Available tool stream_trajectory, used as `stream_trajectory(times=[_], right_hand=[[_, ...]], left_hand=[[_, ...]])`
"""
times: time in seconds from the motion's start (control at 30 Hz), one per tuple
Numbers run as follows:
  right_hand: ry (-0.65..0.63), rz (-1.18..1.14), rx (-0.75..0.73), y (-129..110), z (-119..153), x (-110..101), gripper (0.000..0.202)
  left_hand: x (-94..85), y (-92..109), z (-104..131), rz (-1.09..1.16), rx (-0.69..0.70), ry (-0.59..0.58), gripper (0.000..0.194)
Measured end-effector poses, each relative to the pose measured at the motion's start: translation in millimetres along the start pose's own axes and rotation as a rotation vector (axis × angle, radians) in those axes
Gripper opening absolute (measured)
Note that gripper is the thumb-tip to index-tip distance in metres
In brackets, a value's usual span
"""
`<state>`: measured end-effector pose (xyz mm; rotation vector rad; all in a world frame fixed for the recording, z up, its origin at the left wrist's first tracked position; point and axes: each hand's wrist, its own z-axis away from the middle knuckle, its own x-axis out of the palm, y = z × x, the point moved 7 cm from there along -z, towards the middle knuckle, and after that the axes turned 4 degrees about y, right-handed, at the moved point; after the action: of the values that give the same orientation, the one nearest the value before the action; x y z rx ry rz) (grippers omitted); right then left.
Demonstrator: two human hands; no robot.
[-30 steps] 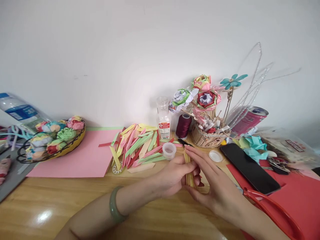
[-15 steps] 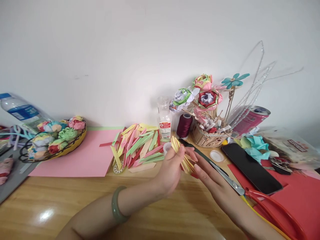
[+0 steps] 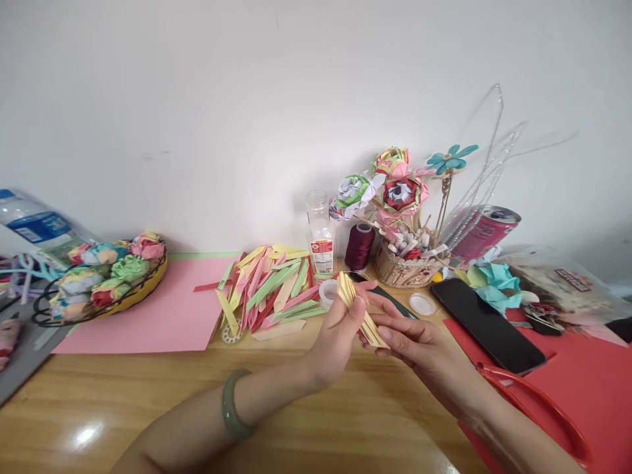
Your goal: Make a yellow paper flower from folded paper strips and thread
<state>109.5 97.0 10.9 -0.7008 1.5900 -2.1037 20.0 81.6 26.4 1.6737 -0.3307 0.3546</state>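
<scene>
A bundle of folded yellow paper strips (image 3: 369, 329) is held slantwise above the table between both hands. My left hand (image 3: 340, 332) wraps round its upper part, thumb pressed on the strips. My right hand (image 3: 412, 339) pinches the lower end, with the thumb on top and other fingers behind. Beyond the hands lies a heap of folded paper strips (image 3: 271, 286) in pink, green, yellow and red. Red-handled scissors (image 3: 533, 405) lie under my right forearm, their blades mostly hidden.
Behind the hands stand a glass bottle (image 3: 322, 243), a maroon thread spool (image 3: 360, 248) and a basket (image 3: 409, 268) with paper flowers. A black phone (image 3: 486, 322) lies at right on red paper (image 3: 592, 375). At left, a basket of paper flowers (image 3: 129, 301) rests by pink paper (image 3: 162, 322).
My right hand has turned and its fingers have closed round the lower end of the strips. The bundle looks narrower and more even. The view has shifted slightly to the right.
</scene>
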Motion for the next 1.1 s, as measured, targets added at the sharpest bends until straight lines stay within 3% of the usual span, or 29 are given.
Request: stream_trajectory(times=[0.1, 0.2, 0.4, 0.47, 0.53, 0.63, 0.77, 0.97, 1.1], right_hand=[[-0.096, 0.041, -0.005, -3, 1, 5, 0.022], [-0.080, 0.205, -0.037, -7, 5, 3, 0.024], [0.166, 0.945, -0.425, -20, 32, -8, 0.025], [0.262, 1.235, -0.564, -15, 43, -7, 0.026], [0.297, 1.416, -0.649, -4, 51, -2, 0.027], [0.293, 1.472, -0.675, 12, 56, 5, 0.028], [0.273, 1.452, -0.622, 23, 55, 8, 0.025], [0.192, 1.397, -0.615, 31, 48, 0, 0.028], [0.180, 1.395, -0.620, 38, 44, -6, 0.029]], left_hand=[[9.4, -5, 3, 0.090, -0.026, -0.117, 0.028], [10.9, -4, 4, 0.051, -0.008, -0.162, 0.024], [-17.1, 12, 11, -0.320, 0.099, 0.006, 0.020], [-21.1, 12, 17, -0.548, 0.115, -0.030, 0.018], [-18.6, 9, 25, -0.783, 0.161, -0.140, 0.009], [-13.6, -3, 35, -1.021, 0.238, -0.287, 0.008], [-14.1, -20, 39, -1.255, 0.266, -0.359, 0.013], [-18.5, -32, 35, -1.309, 0.275, -0.438, 0.024], [-23.5, -31, 31, -1.375, 0.316, -0.431, 0.022]])
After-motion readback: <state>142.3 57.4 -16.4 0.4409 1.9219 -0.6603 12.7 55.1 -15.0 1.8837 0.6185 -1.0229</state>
